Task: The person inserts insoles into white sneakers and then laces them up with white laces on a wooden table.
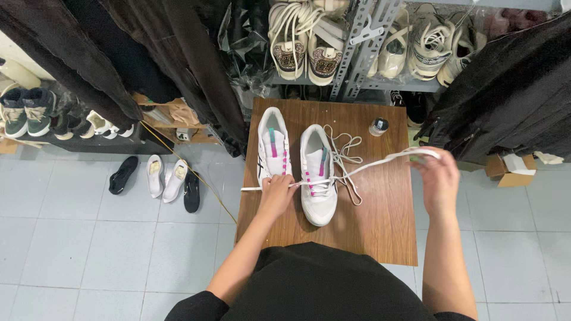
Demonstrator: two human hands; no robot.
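While both hands [277, 189] [439, 172] grip lace [380, 160], sneaker [317, 172] toe points toward person.

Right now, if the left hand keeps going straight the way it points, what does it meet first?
Left hand points up the table toward the left shoe; it already seems to touch the shoe's near end while pinching the lace. Depth unclear.

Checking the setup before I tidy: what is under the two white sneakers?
Both white sneakers rest on a small wooden table, with loose lace beside them. The wood directly beneath their soles is covered.
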